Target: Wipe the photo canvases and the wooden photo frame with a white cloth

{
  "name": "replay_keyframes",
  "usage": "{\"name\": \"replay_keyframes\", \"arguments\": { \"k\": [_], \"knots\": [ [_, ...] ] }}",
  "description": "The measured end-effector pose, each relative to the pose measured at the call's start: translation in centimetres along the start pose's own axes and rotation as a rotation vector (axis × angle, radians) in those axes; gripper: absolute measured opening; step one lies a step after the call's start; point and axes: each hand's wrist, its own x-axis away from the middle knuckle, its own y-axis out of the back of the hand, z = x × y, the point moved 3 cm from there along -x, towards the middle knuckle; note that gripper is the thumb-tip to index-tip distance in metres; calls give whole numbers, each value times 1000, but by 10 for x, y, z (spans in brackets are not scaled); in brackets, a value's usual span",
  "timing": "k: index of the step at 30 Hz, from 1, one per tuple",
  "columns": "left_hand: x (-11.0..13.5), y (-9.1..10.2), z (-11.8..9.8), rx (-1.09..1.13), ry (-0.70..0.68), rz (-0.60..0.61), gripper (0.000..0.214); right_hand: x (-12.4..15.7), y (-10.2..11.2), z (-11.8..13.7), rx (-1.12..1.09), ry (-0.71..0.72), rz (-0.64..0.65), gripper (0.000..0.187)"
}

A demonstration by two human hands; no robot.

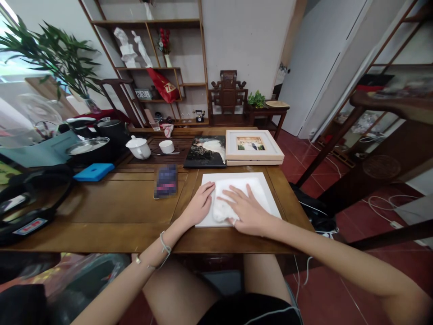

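Observation:
A flat white panel (267,198) lies near the front edge of the wooden table. On it rests a crumpled white cloth (221,210), soft like tissue. My right hand (250,211) lies on the cloth with its fingers spread, pressing it against the panel. My left hand (200,205) rests at the panel's left side, beside the cloth, fingers stretched out close together and slightly bent. Part of the cloth is hidden under my right hand.
Behind the panel are a dark picture (204,151) and stacked pale frames (255,146). A blurred-out phone-sized object (165,181) lies left. Farther left are a white teapot (138,148), a small cup (166,146), a blue box (94,172) and headphones (64,194).

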Motion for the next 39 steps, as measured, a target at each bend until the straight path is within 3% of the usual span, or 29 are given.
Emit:
{"name": "replay_keyframes", "arguments": {
  "k": [3,6,10,14,17,21,28,33,39],
  "knots": [
    [1,0,1,11,-4,-4,44,-26,9,-28,-1,-132,-27,55],
    [1,0,2,15,-6,-5,44,-44,15,-35,33,-223,-36,53],
    [0,1,2,41,-16,-9,43,-38,7,0,136,-224,-35,60],
    [-1,1,2,73,-9,-8,40,-6,-11,51,201,-67,-45,70],
    [0,0,2,83,-1,-9,39,13,-17,68,191,21,-67,77],
    [0,-1,4,82,-13,-25,40,4,-12,43,93,-39,-6,67],
    [-1,1,-1,23,-12,-9,43,-53,22,-23,-97,-136,-26,48],
    [-2,3,-6,10,-21,-3,45,-89,37,-29,-342,-162,-7,37],
    [-3,4,-8,19,-28,-4,44,-120,18,-39,-400,-128,-12,34]
  ]
}}
